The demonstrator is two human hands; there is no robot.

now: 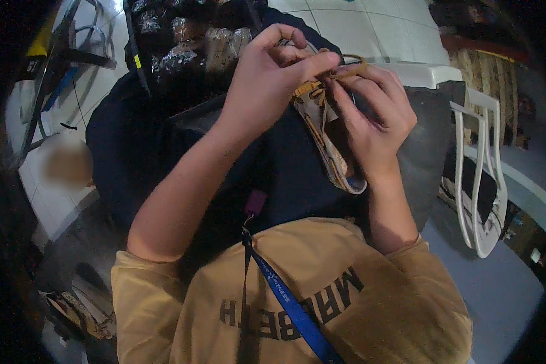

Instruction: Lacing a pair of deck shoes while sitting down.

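Observation:
A tan shoe (326, 145) with a pale edge and lacing along its side is held up over my lap, its rounded end pointing down toward me. My left hand (267, 82) is closed at the upper end of the shoe, thumb and fingers pinched together. My right hand (379, 115) is closed beside it, with a thin brown lace (350, 68) looping out between the fingertips. Both sets of fingertips meet at the lacing. The hands hide most of the shoe's upper end.
Ahead of my lap, a dark crate (209, 45) holds several items wrapped in clear plastic. A white plastic chair (482, 176) stands at the right. A metal frame (48, 79) is at the far left on the tiled floor (340, 27). A blue lanyard (285, 297) hangs over my shirt.

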